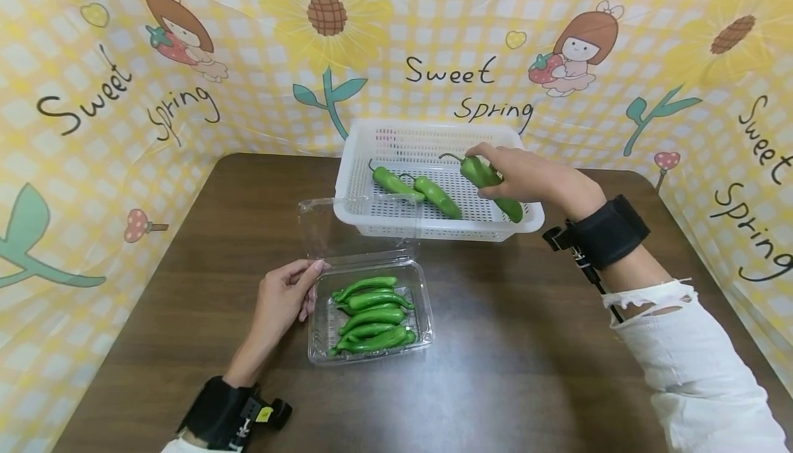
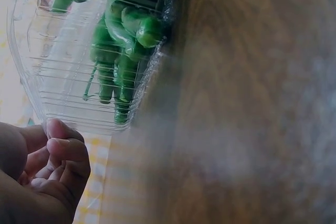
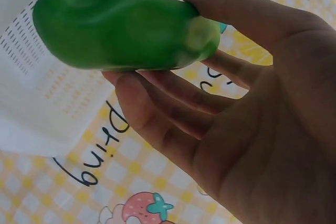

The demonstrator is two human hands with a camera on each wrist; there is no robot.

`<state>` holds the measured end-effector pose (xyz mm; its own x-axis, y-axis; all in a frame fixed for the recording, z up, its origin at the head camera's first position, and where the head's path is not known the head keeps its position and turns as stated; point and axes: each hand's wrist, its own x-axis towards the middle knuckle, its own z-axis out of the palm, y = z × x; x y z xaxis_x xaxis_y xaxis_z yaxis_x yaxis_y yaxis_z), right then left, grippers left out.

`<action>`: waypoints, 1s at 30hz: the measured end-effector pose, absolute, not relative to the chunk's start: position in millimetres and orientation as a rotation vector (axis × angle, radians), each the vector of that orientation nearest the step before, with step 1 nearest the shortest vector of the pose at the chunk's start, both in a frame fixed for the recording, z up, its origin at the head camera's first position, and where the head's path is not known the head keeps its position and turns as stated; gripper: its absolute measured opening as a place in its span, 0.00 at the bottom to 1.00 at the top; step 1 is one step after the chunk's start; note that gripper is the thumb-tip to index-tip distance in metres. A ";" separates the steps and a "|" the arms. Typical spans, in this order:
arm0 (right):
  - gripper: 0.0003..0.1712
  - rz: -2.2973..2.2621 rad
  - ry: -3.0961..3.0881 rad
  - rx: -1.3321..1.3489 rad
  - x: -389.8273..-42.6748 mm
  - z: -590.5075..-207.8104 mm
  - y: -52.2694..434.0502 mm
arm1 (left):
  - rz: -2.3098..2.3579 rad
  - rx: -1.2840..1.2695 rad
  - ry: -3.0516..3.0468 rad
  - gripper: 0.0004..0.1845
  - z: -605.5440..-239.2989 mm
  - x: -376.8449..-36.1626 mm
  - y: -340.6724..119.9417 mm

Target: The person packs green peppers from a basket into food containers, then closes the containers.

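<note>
A white slotted basket (image 1: 365, 222) stands at the back of the brown table, with two green peppers (image 1: 436, 196) lying in it. My right hand (image 1: 517, 176) hovers over the basket's right side and holds a third green pepper (image 1: 480, 174) (image 3: 123, 29) between thumb and fingers. Nearer to me, a clear plastic clamshell box (image 1: 322, 343) (image 2: 47, 93) with its lid tipped up holds several green peppers (image 1: 372, 315) (image 2: 123, 51). My left hand (image 1: 285, 298) (image 2: 44, 174) rests against the box's left edge, fingers lightly curled on the rim.
The brown table (image 1: 526, 356) is wrapped at the back and sides by a yellow checked cloth printed with flowers and "Sweet Spring". The box's raised clear lid (image 1: 347, 229) stands right in front of the basket's near wall.
</note>
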<state>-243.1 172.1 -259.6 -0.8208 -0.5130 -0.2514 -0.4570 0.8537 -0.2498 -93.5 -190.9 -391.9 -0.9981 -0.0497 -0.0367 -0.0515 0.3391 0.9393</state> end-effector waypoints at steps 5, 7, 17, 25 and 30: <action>0.38 -0.237 2.727 -0.761 -233.4 -254.2 170.5 | 1.813 -0.103 2.568 0.13 -391.3 -93.5 -191.1; 0.38 -0.237 2.728 -0.779 -229.2 -252.8 169.8 | 1.814 -0.104 2.573 0.13 -391.7 -93.6 -191.4; 0.37 -0.276 2.757 -0.829 -207.0 -239.1 168.1 | 1.835 -0.096 2.585 0.14 -398.5 -94.1 -193.6; 0.36 -0.311 2.758 -0.898 -186.9 -231.0 164.4 | 1.886 -0.053 2.628 0.16 -428.5 -103.6 -203.9; 0.37 -0.306 2.744 -0.901 -173.4 -231.3 155.5 | 1.882 -0.054 2.638 0.15 -428.0 -102.9 -205.2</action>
